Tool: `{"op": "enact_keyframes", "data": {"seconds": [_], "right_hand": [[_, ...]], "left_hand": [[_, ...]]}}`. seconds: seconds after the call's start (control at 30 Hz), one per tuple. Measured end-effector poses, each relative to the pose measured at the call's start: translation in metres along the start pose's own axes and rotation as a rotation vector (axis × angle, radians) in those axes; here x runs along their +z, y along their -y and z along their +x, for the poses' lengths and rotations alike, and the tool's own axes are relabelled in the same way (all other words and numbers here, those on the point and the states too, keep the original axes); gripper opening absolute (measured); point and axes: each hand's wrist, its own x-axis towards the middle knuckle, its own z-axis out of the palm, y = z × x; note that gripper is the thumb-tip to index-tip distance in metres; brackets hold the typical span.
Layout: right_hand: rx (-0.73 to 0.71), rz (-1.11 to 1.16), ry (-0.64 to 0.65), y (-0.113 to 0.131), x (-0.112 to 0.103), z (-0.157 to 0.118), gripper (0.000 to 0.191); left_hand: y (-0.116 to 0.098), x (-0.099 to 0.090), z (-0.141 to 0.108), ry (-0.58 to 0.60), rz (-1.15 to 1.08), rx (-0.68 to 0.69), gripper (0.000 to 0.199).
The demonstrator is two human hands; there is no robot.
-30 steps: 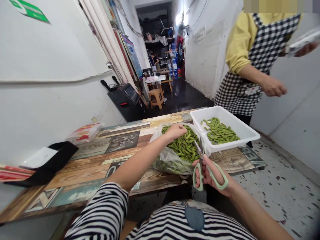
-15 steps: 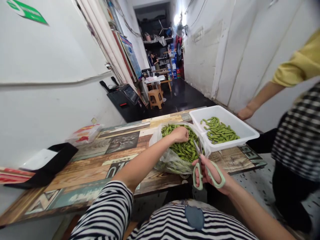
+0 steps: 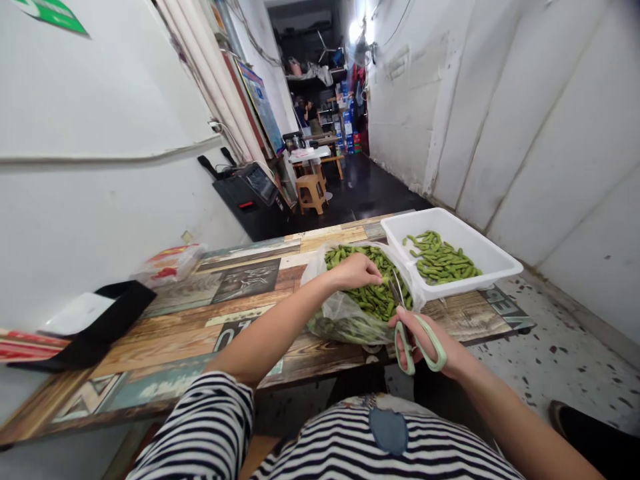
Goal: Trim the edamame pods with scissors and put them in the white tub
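My left hand (image 3: 359, 271) is over a clear plastic bag (image 3: 334, 323) full of green edamame pods (image 3: 367, 300). Its fingers are pinched on a single edamame pod (image 3: 385, 281), whose end points toward the scissor blades. In my right hand (image 3: 425, 337) are scissors (image 3: 417, 343) with pale green handles. Their blades are parted slightly beside the pod, near the bag's right side; whether they touch it I cannot tell. A white plastic tray (image 3: 493, 260) with more pods in it stands right behind the bag.
All this stands on a wood-patterned table (image 3: 280, 300). At its left lie a red and clear plastic package (image 3: 167, 263) and a black strap-like object (image 3: 120, 320). Behind are a black screen device (image 3: 250, 193) and a brown stool (image 3: 311, 193). A person's dark leg (image 3: 595, 433) shows at lower right.
My left hand has moved slightly right, bringing a pod toward the scissors. The scissors have shifted slightly right. The person in the yellow sleeve beside the tray has mostly left the view.
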Motion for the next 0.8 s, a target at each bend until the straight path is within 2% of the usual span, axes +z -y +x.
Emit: {"op": "enact_keyframes", "data": {"seconds": [0.17,0.37,0.5,0.6,0.67,0.8], "right_hand": [[-0.021,-0.103,-0.007,0.0,0.002,0.002,0.047],[-0.01,-0.137,-0.078,-0.003,0.003,0.003,0.047],[-0.018,0.122,0.073,-0.002,0.001,0.002,0.044],[0.02,0.249,0.18,-0.004,-0.001,0.001,0.047],[0.015,0.239,0.188,-0.005,-0.001,0.001,0.047],[-0.034,0.182,0.123,-0.006,0.001,0.002,0.045]], "left_hand": [[-0.005,-0.004,-0.007,0.064,-0.019,0.051,0.028],[-0.004,-0.002,-0.008,0.105,-0.095,0.021,0.023],[-0.006,0.001,-0.008,-0.035,-0.381,-0.028,0.015],[-0.007,0.004,-0.007,-0.003,-0.594,-0.118,0.007],[-0.007,0.008,-0.006,0.034,-0.693,-0.141,0.005],[-0.004,0.017,-0.006,0.049,-0.791,-0.175,0.009]]}}
